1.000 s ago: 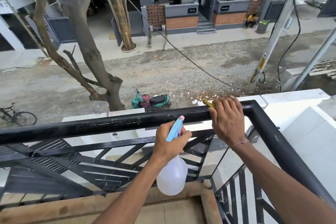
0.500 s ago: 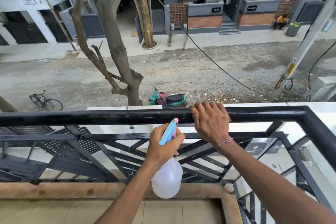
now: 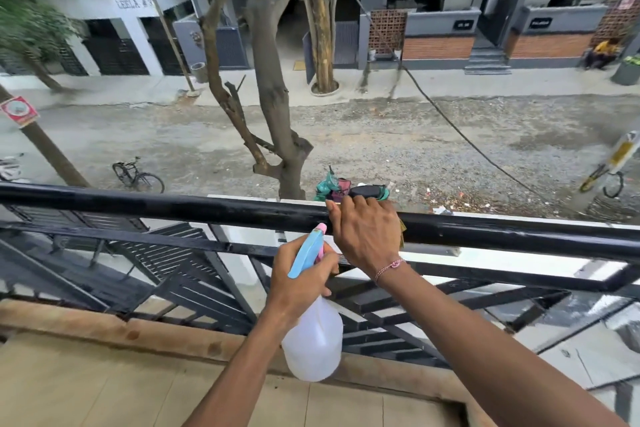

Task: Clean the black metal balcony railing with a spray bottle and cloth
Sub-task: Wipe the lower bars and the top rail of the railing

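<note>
Gripping the top bar of the black railing (image 3: 173,206), the right hand (image 3: 367,232) curls over a cloth (image 3: 401,226), mostly hidden beneath it. Just below the bar, the left hand (image 3: 298,282) wraps the neck of a spray bottle (image 3: 313,340), nozzle toward the bar.

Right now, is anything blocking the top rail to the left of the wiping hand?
Nothing visible does. The right hand grips the cloth over the top rail, whose leftward stretch lies bare; the spray bottle hangs below it.
</note>
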Demonstrator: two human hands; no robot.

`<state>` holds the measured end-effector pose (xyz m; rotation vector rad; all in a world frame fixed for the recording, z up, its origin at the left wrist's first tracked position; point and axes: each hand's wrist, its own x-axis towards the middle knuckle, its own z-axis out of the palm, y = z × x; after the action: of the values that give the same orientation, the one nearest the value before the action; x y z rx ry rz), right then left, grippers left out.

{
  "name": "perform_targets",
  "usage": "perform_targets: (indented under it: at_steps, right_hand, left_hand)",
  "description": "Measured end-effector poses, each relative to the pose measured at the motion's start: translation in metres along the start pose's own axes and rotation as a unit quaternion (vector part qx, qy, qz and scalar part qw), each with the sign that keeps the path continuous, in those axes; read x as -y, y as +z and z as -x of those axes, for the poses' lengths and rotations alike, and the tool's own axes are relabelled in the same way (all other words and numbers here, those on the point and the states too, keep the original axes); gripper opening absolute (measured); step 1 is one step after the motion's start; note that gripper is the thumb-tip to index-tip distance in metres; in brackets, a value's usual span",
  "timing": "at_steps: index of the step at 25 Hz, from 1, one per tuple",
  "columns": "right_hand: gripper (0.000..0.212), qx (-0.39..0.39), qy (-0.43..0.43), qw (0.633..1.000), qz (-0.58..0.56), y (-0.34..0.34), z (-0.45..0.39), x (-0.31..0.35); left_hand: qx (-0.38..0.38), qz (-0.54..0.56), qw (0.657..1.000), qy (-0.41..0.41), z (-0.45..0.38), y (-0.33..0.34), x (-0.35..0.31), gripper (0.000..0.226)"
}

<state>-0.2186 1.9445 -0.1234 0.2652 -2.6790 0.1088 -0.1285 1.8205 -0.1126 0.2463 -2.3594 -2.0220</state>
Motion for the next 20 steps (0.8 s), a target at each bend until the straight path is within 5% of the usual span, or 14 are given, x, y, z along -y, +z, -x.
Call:
perform_targets:
  at_steps: [13, 20]
  right_hand:
    - [0.059, 0.0, -0.034, 0.998, -0.051, 0.029, -0.046, 0.155]
    - [0.049, -0.123, -0.224, 0.967, 0.008, 0.065, -0.046, 0.199]
  left_hand:
    - [-0.105, 0.002, 0.994, -0.015, -0.023, -0.119, 0.02, 0.014]
    - [-0.144, 0.009, 0.989, -0.026, -0.024, -0.159, 0.022, 0.011]
